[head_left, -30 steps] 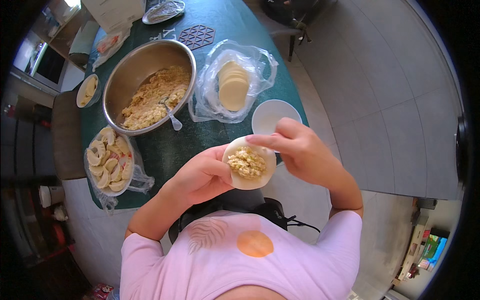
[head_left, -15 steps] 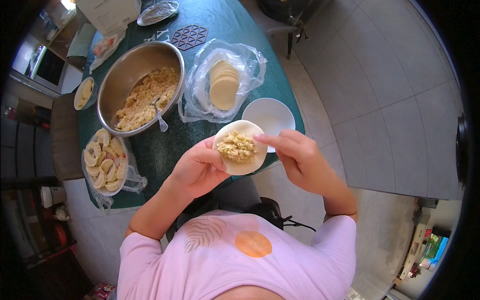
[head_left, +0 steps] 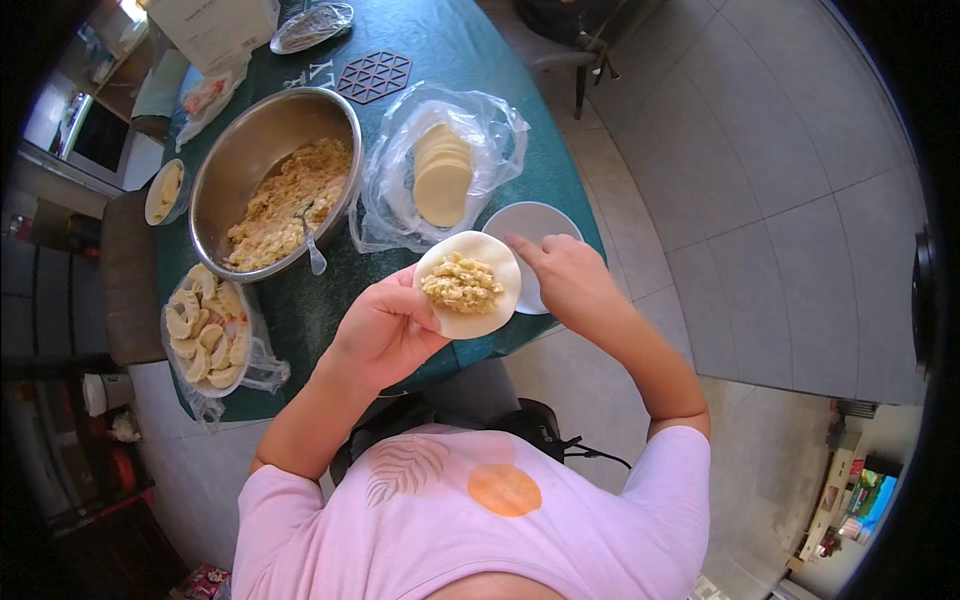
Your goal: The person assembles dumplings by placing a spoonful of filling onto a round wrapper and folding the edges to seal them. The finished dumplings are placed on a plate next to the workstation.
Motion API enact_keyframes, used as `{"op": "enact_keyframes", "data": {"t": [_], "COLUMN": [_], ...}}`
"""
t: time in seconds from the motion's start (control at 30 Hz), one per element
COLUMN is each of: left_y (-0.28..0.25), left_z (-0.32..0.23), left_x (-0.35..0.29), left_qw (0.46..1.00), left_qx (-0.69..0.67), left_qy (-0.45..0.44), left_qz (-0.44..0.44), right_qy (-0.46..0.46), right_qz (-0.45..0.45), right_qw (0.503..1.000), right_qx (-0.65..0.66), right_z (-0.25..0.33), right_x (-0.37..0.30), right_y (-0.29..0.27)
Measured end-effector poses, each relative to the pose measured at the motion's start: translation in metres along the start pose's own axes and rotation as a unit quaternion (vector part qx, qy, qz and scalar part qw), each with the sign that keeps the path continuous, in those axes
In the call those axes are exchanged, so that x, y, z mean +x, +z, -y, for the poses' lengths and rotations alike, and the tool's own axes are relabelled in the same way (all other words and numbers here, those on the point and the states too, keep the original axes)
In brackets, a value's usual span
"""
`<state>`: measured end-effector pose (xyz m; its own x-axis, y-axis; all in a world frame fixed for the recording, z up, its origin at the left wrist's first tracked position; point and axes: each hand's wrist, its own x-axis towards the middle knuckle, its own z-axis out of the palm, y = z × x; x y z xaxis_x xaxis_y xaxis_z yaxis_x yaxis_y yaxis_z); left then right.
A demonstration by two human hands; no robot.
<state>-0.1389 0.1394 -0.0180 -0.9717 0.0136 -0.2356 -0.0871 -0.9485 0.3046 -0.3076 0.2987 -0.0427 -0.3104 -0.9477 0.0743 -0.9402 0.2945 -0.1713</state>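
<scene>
For this step, moistening the rim seems best done with a light fingertip: a thin, even film around the edge, judging that too much would make the dough slick. The filling [head_left: 462, 283] sits near the middle of the round dumpling wrapper [head_left: 470, 326], so keeping that bare border clean should help the edges bond; holding the wrapper level should stop the mound sliding.

The left hand [head_left: 385, 325] pinches the wrapper at its left side, thumb on top and fingers beneath, holding it over the near edge of the counter [head_left: 320, 345], beside the white bowl [head_left: 531, 292]. The right hand [head_left: 572, 280] is empty and apart from the wrapper, index finger extended over the bowl, the others curled; whether its tip touches liquid, I cannot tell. Both forearms angle inward, elbows bent.
</scene>
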Motion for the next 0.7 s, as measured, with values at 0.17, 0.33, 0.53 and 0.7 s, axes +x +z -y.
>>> {"op": "enact_keyframes", "data": {"t": [0.17,0.33,0.53,0.7], "left_y": [0.001,0.001,0.007,0.006], "left_z": [-0.007,-0.013,-0.011,-0.011], "left_x": [-0.004,-0.004,-0.003,-0.004], "left_qw": [1.0,0.999,1.0,1.0], "left_qx": [0.01,0.026,0.023,-0.003], "left_qy": [-0.001,-0.033,0.003,-0.013], "left_qz": [-0.003,-0.001,-0.008,-0.009], "right_qy": [-0.021,-0.043,-0.113,-0.074], "right_qz": [0.046,-0.055,-0.075,-0.105], "right_qw": [0.992,0.898,0.924,0.918], "right_qx": [0.113,0.435,0.357,0.375], "right_z": [-0.006,0.008,0.019,0.026], "right_x": [0.003,-0.008,-0.015,-0.017], "right_y": [-0.014,-0.062,-0.055,-0.053]}}
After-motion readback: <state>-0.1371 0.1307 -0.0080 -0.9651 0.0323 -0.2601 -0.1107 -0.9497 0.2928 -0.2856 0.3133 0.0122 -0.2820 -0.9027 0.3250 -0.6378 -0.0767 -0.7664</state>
